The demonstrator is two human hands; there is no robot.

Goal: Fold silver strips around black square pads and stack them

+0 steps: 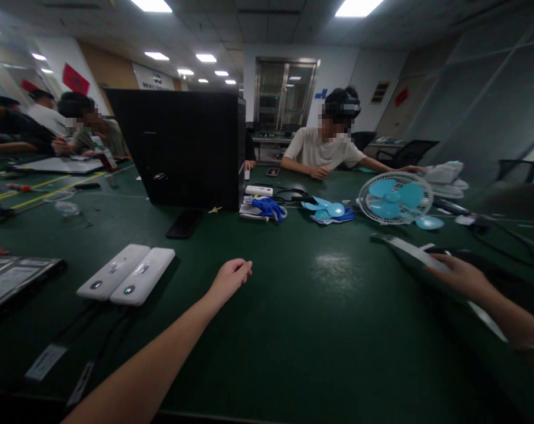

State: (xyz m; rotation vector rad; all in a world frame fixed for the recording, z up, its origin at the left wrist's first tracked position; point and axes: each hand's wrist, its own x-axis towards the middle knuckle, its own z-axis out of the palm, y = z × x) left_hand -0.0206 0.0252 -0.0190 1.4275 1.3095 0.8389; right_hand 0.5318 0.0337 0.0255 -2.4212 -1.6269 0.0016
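My left hand (234, 275) is over the green table (293, 353), its fingers curled into a loose fist with nothing visible in it. Off to the right, my right hand (463, 277) grips a long white curved piece (414, 250), blurred, whose exact kind I cannot make out. A dark area lies under and behind that hand. Just beyond the piece stands a fan head (394, 197) with a white wire guard and light blue blades. Close to it is a small light blue round part (429, 222).
Two white power banks (129, 274) with cables lie at left, near a black phone (184, 224). A large black computer case (178, 147) stands behind. Blue gloves (269, 208) and a loose blue fan blade (324, 207) lie mid-table. A person (324, 144) sits opposite, arm outstretched.
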